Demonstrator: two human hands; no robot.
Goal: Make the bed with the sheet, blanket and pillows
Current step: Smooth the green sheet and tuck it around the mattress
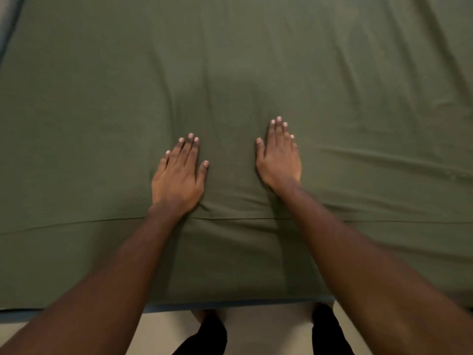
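Note:
An olive-green sheet (pixel 256 73) covers the whole bed and fills most of the head view, with soft creases running away from me and a stitched hem line across the near part. My left hand (pixel 179 175) lies palm down on the sheet, fingers together and stretched out. My right hand (pixel 279 155) lies flat the same way a little farther forward, about a hand's width to the right. Neither hand grips any cloth. No blanket or pillow is in view.
The bed's near edge (pixel 76 307) runs across the bottom, with a blue-grey strip under the sheet. Below it is pale floor (pixel 268 329) and my dark-clad legs (pixel 210 334). A grey-blue corner (pixel 6 21) shows at the upper left.

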